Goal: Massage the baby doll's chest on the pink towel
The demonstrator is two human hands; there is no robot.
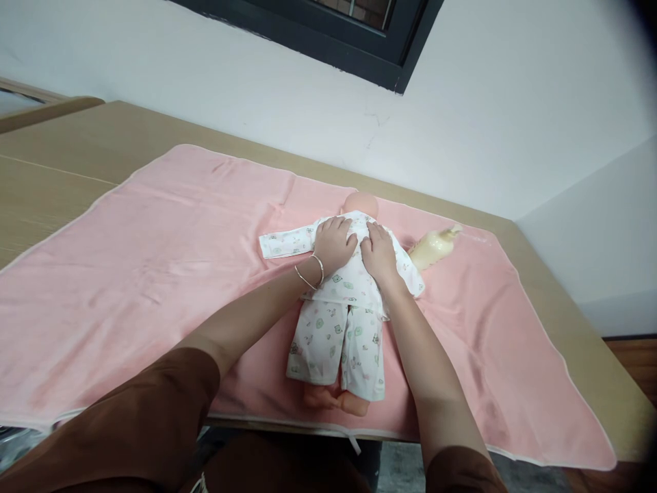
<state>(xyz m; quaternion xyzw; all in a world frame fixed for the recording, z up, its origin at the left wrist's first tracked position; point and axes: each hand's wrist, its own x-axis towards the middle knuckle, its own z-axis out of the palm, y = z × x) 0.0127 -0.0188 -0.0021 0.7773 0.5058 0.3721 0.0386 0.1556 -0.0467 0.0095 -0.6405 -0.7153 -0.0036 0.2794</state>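
Note:
A baby doll (361,204) lies stretched out with its bald head toward the wall and its bare feet toward me. It is dressed in a white patterned top (354,287) and matching trousers (318,335). My left hand (335,243) rests flat on the upper part of the top, fingers spread, a bracelet on its wrist. Beside it, my right hand (378,252) lies open on the other side of the top. One sleeve (287,242) reaches out to the left, and the other slants down to the right.
Under the doll a pink blanket (154,274) covers much of the wooden table (76,147). A pale yellow pump bottle (434,248) lies on the blanket, right of the doll. Behind the table rise a white wall (487,116) and a dark window frame (328,38).

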